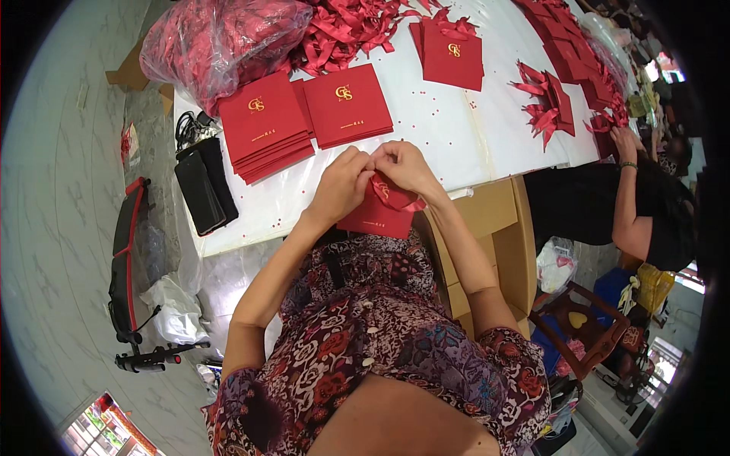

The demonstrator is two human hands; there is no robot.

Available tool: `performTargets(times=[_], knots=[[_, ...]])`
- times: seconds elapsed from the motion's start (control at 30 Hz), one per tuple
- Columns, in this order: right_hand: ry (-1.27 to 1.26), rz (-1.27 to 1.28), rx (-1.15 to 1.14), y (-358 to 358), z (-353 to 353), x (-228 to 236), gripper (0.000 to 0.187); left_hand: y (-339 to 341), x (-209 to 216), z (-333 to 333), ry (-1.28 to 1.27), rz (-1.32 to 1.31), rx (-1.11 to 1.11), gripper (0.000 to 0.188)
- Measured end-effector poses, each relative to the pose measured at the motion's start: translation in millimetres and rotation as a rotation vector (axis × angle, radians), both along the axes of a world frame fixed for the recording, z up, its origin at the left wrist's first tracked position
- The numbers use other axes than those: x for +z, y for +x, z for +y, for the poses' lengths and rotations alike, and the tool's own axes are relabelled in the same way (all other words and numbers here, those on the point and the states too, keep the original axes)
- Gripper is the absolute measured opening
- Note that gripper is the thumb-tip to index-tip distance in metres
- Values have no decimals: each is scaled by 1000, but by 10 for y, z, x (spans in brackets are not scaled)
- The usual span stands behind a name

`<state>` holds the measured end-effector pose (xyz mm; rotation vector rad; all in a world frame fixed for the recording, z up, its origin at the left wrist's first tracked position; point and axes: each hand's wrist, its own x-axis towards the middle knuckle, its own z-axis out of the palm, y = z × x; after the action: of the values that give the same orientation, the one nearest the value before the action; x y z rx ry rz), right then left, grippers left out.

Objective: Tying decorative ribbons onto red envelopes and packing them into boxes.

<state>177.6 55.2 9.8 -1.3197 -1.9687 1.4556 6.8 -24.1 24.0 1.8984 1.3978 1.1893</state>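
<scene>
A small red paper gift bag [378, 220] with gold print hangs at the near table edge, close to my body. My left hand [342, 186] is closed in a pinch at its top left edge. Beside it, my right hand [405, 166] pinches at the top too, fingertips meeting those of the left. A red ribbon [391, 199] loops down over the bag's front below my right hand. What exactly lies between the fingertips is largely hidden. Just beyond my hands lie two stacks of flat red bags, a left stack [262, 125] and a right stack [348, 106].
A clear plastic sack [220, 45] of red ribbons and a loose ribbon pile [346, 30] fill the far left. More red bags [454, 57] lie farther back. A black phone [201, 194] rests at left. A cardboard box [487, 228] stands right; another person's arm [627, 190] reaches in.
</scene>
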Motion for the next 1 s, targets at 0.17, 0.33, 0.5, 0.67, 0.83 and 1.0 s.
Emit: performTargets(times=[0.17, 0.33, 0.5, 0.67, 0.83, 1.0], knots=[[45, -12, -108, -47, -27, -61, 18, -14, 62, 28, -28, -7, -49, 9], [175, 3, -278, 182, 134, -26, 25, 109, -6, -67, -26, -13, 30, 10], [267, -101, -316, 511, 146, 32, 30, -18, -132, -49, -100, 25, 87, 10], [331, -230, -249, 248, 77, 54, 32, 108, -169, 135, -124, 129, 198, 20], [482, -287, -222, 146, 91, -59, 25, 319, -234, 436, 81, 394, 308, 23], [88, 117, -290, 349, 64, -155, 21, 329, -393, 485, -95, 183, 305, 12]])
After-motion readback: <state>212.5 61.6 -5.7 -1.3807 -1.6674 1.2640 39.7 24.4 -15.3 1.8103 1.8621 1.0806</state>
